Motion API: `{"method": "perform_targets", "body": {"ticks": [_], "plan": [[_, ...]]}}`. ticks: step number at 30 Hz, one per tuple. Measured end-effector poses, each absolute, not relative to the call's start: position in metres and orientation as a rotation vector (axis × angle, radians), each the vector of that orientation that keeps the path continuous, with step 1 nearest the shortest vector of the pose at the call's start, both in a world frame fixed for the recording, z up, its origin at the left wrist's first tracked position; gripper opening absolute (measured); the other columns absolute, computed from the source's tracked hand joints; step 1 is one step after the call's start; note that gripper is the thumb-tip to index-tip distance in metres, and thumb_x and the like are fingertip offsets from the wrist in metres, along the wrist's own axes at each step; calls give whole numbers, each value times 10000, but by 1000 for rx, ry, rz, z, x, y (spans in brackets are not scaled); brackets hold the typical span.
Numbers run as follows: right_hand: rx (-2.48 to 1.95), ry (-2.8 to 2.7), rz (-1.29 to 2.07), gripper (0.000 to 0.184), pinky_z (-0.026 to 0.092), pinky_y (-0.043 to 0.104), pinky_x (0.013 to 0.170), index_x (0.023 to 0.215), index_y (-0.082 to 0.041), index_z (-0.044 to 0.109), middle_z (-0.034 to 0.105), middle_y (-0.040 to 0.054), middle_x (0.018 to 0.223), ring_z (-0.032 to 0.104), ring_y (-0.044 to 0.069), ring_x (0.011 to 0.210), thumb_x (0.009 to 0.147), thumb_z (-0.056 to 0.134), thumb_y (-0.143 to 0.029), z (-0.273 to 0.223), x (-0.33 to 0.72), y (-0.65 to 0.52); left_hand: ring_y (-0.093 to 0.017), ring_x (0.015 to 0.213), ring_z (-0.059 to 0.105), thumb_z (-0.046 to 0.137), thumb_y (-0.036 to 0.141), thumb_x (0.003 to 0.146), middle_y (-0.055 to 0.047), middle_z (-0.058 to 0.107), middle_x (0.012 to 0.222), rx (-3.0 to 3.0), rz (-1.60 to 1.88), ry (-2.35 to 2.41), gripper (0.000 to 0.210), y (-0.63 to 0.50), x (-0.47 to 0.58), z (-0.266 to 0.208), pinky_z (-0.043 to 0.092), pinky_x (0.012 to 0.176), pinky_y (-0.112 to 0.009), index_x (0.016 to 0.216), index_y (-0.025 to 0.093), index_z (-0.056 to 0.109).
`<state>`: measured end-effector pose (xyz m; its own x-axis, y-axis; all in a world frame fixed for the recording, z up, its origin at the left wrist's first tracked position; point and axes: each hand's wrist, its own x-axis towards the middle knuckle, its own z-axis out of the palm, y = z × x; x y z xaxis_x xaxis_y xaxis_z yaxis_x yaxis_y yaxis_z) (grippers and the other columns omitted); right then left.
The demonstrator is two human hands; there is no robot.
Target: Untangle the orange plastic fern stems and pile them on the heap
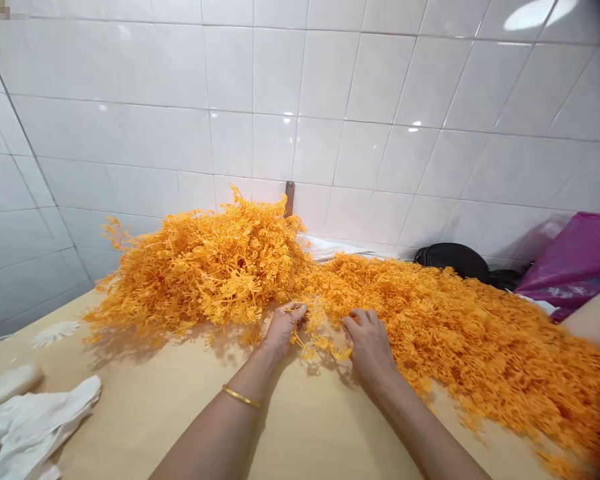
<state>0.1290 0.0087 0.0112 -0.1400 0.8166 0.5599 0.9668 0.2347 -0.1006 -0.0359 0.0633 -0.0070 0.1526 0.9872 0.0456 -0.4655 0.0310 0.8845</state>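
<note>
Orange artificial flower sprigs lie in a tall heap at the left and a long, lower heap that runs to the right edge. Between the heaps, my left hand is closed, thumb and fingers pinching the stem of an orange sprig. A gold bangle circles that wrist. My right hand is at the sprig's other side, its fingers curled and pressed together on an orange piece. The fingertips are partly hidden, so how much of the sprig they grip is unclear.
A white glove and a pale rounded object lie at the left. A white flower-like piece is behind them. A black case and a purple bag stand at the back right, before the tiled wall.
</note>
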Motion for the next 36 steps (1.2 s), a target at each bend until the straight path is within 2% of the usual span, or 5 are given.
{"method": "perform_targets", "body": {"ticks": [6, 12, 23, 29, 36], "plan": [[-1372, -1471, 421, 235, 393, 309, 664, 855, -169, 544, 565, 59, 798, 500, 173, 728, 761, 473, -373, 17, 105, 1, -41, 401, 345, 624, 392, 599, 46, 408, 446, 1179, 1225, 842, 296, 56, -27, -5, 261, 411, -185, 546, 127, 504], [-1035, -1102, 1254, 315, 420, 258, 529, 845, -157, 560, 596, 21, 687, 538, 133, 569, 601, 633, -343, 9, 95, 3, -50, 400, 328, 572, 461, 626, 40, 385, 441, 1320, 1137, 825, 375, 50, -25, -3, 251, 402, -196, 480, 138, 450], [-1079, -951, 1193, 235, 351, 197, 420, 592, -170, 461, 495, -51, 472, 442, 68, 416, 571, 666, -283, 8, 121, 6, -65, 412, 350, 547, 486, 624, 10, 443, 435, 1471, 1038, 876, 388, 49, -23, -1, 260, 426, -206, 467, 134, 506], [-1073, -977, 1293, 348, 377, 225, 447, 785, -174, 513, 548, -37, 565, 486, 93, 449, 526, 703, -307, 6, 112, 4, -59, 410, 332, 552, 464, 631, 18, 414, 424, 1494, 1034, 883, 386, 45, -23, 1, 240, 431, -207, 448, 132, 482], [-1110, -1044, 1133, 225, 337, 200, 409, 633, -175, 486, 515, -56, 487, 438, 74, 403, 566, 656, -306, 4, 116, 7, -63, 406, 344, 554, 464, 631, 17, 418, 426, 1538, 992, 882, 377, 48, -24, -3, 245, 423, -205, 458, 132, 502]]}}
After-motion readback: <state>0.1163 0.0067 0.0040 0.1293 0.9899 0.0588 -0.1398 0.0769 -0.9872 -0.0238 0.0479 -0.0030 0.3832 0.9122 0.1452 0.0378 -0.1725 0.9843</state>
